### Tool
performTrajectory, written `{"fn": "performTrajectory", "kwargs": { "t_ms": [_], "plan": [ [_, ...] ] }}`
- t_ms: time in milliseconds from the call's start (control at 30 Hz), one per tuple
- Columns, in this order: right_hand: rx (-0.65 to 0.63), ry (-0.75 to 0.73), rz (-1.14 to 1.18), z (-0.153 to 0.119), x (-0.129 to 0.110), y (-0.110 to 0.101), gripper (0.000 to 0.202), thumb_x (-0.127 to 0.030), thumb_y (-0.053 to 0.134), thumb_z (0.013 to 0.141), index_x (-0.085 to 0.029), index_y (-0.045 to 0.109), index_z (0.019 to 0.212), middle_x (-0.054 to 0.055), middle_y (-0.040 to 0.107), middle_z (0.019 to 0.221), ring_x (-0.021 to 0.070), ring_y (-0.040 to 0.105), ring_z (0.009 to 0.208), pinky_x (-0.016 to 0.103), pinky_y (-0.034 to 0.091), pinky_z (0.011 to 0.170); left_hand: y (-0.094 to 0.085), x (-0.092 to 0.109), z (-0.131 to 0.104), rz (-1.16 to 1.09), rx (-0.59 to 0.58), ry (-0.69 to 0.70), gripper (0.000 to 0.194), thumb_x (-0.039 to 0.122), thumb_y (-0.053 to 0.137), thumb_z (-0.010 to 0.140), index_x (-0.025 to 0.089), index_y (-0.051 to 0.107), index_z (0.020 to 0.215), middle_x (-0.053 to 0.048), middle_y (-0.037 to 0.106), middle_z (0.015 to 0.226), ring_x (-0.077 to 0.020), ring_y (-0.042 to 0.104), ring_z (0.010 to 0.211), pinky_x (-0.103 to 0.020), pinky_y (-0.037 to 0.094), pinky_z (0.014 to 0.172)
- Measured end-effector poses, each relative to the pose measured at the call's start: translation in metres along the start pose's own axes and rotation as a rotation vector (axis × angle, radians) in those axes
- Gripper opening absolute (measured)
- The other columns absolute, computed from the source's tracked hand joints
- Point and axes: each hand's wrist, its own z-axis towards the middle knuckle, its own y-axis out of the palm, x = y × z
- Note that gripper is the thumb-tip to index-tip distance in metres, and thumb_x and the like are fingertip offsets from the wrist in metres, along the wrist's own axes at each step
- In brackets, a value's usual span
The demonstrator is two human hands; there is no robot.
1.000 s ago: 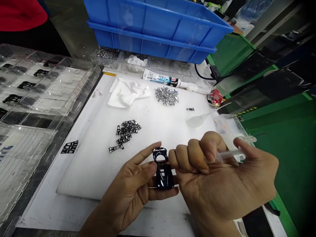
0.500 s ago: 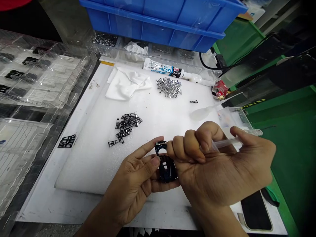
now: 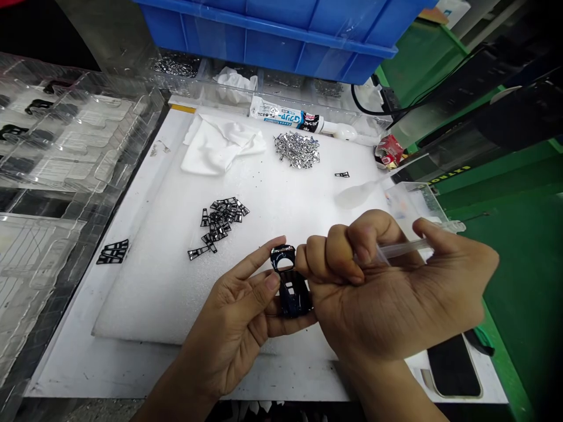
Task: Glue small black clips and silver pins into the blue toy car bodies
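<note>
Since the earlier frames the view has tipped down and both hands have drifted slightly toward 12 o'clock on the pad; the grip on each item is unchanged. The left hand (image 3: 233, 328) holds the black shell (image 3: 290, 284) upright-tilted above the near edge of the foam pad (image 3: 167, 293), index finger stretched along its 9 o'clock side, thumb and lower fingers closed around the body. The right hand (image 3: 396, 293) is clenched around a clear syringe (image 3: 409, 247), thumb at the plunger end at 3 o'clock; its knuckles touch the shell's 3 o'clock edge. The syringe tip is hidden behind the curled fingers, so contact between tip and shell cannot be confirmed. Judged from the layout, work is in mid-cycle: one shell is in hand at the dispensing stage, while a heap of black inserts (image 3: 220, 223) at 10 o'clock from the shell and a heap of silver parts (image 3: 297, 149) at 12 o'clock lie unused on the pad. A single insert (image 3: 342, 174) lies apart near 1 o'clock. Clear trays (image 3: 65, 140) at 10 o'clock hold black pieces in some pockets. A glue tube (image 3: 288, 120), a cloth (image 3: 215, 146) and a blue bin (image 3: 272, 29) lie toward 12 o'clock; a phone (image 3: 453, 366) lies at 4 o'clock.
</note>
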Motion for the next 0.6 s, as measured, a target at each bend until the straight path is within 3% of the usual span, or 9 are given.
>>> {"fn": "performTrajectory", "kwargs": {
  "t_ms": [333,600],
  "plan": [
    [0.0,0.005,0.002,0.0001,-0.0001,-0.0008,0.037,-0.042,0.048,0.079,-0.022,0.049,0.048,-0.005,0.025,0.043,0.01,0.022,0.036,0.024,0.029,0.033,0.0001,-0.0002,-0.0007,0.013,0.012,0.012,0.038,0.014,0.063,0.099,0.028,0.069,0.134,-0.006,0.08,0.109,-0.0199,0.078,0.099,-0.045,0.063,0.094],
    [-0.086,0.03,0.044,-0.0019,-0.0011,-0.0062,0.037,-0.042,0.047,0.082,-0.022,0.047,0.05,-0.005,0.025,0.045,0.0092,0.024,0.037,0.024,0.032,0.04,0.0019,-0.0004,-0.0007,0.018,-0.003,0.012,0.039,0.014,0.064,0.099,0.03,0.069,0.134,-0.002,0.079,0.093,-0.0171,0.078,0.091,-0.043,0.064,0.092]
  ]
}}
